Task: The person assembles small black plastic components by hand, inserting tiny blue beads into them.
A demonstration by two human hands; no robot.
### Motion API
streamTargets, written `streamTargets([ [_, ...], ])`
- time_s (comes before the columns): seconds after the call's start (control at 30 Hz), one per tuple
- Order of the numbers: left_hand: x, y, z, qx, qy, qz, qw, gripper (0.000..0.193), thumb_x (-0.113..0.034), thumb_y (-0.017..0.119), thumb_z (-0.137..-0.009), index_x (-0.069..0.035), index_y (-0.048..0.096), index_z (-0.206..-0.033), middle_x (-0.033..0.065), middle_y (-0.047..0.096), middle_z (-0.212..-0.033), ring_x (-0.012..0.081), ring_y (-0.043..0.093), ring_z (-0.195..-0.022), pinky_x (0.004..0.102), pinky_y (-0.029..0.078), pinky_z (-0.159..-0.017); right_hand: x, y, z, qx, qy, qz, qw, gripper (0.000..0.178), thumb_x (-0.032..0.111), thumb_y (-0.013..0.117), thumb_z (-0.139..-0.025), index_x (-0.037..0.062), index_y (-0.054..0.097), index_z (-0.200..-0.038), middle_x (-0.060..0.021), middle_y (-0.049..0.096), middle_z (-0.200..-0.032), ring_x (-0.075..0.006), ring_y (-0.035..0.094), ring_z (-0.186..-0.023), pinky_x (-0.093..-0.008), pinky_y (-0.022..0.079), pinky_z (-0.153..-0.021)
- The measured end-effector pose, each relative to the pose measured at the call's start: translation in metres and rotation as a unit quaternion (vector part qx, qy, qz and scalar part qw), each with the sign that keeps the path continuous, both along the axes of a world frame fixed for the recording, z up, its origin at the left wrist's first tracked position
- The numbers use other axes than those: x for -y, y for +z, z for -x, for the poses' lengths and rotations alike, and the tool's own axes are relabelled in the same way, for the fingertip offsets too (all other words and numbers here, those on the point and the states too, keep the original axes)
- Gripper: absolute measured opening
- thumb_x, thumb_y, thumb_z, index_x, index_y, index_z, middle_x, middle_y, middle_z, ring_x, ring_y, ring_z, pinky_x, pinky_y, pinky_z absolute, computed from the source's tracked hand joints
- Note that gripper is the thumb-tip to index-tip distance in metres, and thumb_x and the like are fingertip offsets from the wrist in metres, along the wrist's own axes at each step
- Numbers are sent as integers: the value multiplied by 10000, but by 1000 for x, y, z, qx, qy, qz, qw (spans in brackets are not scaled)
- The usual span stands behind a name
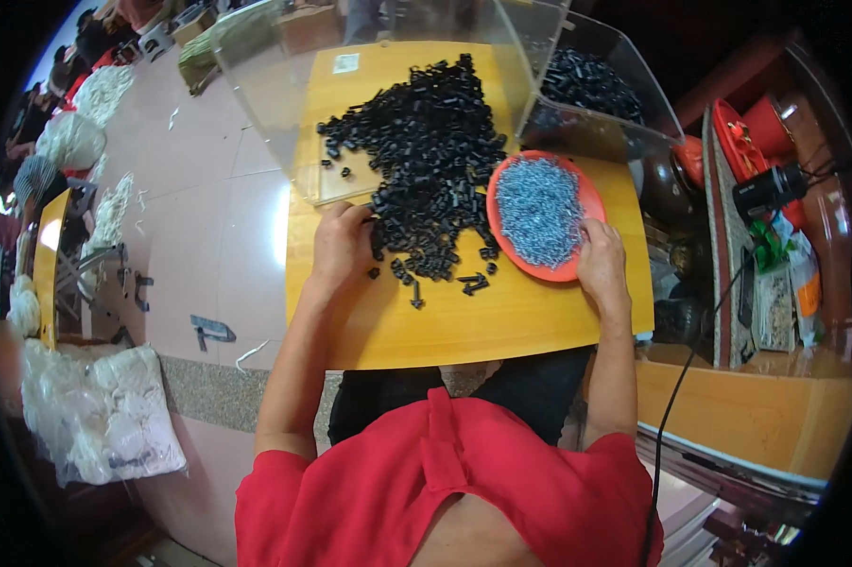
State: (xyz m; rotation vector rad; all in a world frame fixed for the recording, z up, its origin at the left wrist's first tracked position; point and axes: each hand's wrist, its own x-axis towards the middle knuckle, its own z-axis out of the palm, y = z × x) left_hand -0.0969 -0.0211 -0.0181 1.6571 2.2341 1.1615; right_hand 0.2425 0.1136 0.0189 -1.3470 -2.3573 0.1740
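Observation:
A heap of small black plastic parts [426, 161] spreads over the yellow table [464, 335]. At its left edge, my left hand [344, 244] has its fingers closed by the nearest black pieces; whatever they pinch is hidden. To the right of the heap lies a red oval plate [591, 198] full of small silvery screws [539, 213]. My right hand [602, 263] reaches over the plate's right side, fingertips drawn together at the screws, and I cannot make out what is between them. A few joined black pieces [416, 295] lie apart at the heap's near side.
A clear plastic bin [586, 123] with more black parts stands at the far right. Another clear container [284, 104] borders the heap's far left. A dark cable [686, 378] hangs at right beside a cabinet [747, 406]. Bagged white material [104, 416] lies on the left floor.

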Motion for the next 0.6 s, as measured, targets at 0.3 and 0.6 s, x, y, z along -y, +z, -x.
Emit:
streamTargets([
  [0.3, -3, 6, -7, 0, 0, 27, 1000, 98, -18, 624, -739, 3, 652, -831, 167, 573, -791, 350, 565, -779, 414, 455, -708, -2, -4, -6, -339, 31, 291, 894, 141, -18, 545, -850, -30, 616, -972, -24, 599, -833, -95, 542, -742, -230, 442, -678],
  [0.6, 0, 4, -9, -28, -29, 56, 998, 132, -22, 621, -761, -4, 584, -886, 153, 574, -773, 332, 565, -757, 392, 455, -717, 36, 13, 29, -330, 80, 302, 891, 124, -28, 540, -838, -27, 602, -945, -43, 595, -838, -133, 563, -768, -264, 454, -699],
])
